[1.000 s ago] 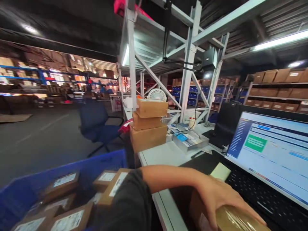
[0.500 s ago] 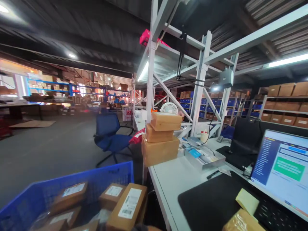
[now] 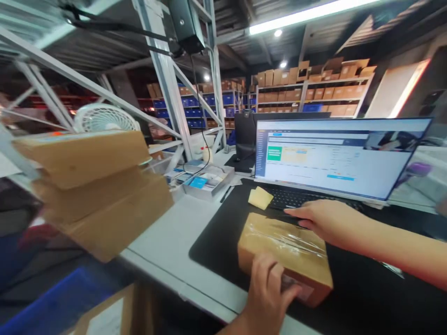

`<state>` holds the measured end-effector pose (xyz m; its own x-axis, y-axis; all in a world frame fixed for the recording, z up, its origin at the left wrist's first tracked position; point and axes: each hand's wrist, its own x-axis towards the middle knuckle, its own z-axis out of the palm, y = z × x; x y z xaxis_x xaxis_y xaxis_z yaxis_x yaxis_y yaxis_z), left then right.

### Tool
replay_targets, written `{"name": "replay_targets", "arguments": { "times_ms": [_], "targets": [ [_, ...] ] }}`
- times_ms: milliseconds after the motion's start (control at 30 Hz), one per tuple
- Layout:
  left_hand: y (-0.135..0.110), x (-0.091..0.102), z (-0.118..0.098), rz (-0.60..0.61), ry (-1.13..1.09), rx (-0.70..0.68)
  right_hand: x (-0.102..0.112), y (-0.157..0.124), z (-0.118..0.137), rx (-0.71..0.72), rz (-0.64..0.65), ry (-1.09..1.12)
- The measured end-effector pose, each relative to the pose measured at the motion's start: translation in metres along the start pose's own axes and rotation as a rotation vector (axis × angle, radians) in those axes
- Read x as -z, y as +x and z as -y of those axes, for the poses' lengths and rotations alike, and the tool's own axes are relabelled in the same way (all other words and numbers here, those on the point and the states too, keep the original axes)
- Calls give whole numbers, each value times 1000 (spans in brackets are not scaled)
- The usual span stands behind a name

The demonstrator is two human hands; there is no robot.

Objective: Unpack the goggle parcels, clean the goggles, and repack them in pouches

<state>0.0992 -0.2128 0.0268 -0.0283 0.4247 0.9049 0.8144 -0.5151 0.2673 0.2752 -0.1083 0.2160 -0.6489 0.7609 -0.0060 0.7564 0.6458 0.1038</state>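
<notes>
A taped cardboard box [image 3: 286, 242] lies on the black desk mat [image 3: 213, 249], clear tape shining across its top. My left hand [image 3: 267, 288] grips its near edge, with bent fingers and the thumb against the front face, where a pale label partly shows. My right hand [image 3: 323, 221] is above the far side of the box, close to the black keyboard [image 3: 286, 197]. Its index finger is stretched out to the left, the other fingers are partly hidden, and I see nothing held in it.
Yellow sticky notes [image 3: 260, 198] lie beside the keyboard, before a lit monitor [image 3: 314, 163]. A grey tray [image 3: 209, 184] of small items is farther back. Stacked cartons [image 3: 115, 209] stand at the desk's left edge. A blue crate [image 3: 59, 302] is below left.
My view has swung right from the blue crate and aisle to the desk and monitor. Both hands are now at the taped box; earlier only a sliver of a hand showed at the bottom.
</notes>
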Motion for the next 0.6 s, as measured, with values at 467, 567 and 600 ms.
{"name": "replay_targets", "arguments": {
  "times_ms": [467, 567, 600],
  "targets": [
    [7, 8, 6, 20, 85, -123, 48, 39, 65, 200, 265, -216],
    [14, 16, 9, 65, 67, -154, 57, 24, 63, 138, 335, -257],
    [19, 19, 11, 95, 48, -164, 59, 17, 60, 123, 347, -261]
  ]
}}
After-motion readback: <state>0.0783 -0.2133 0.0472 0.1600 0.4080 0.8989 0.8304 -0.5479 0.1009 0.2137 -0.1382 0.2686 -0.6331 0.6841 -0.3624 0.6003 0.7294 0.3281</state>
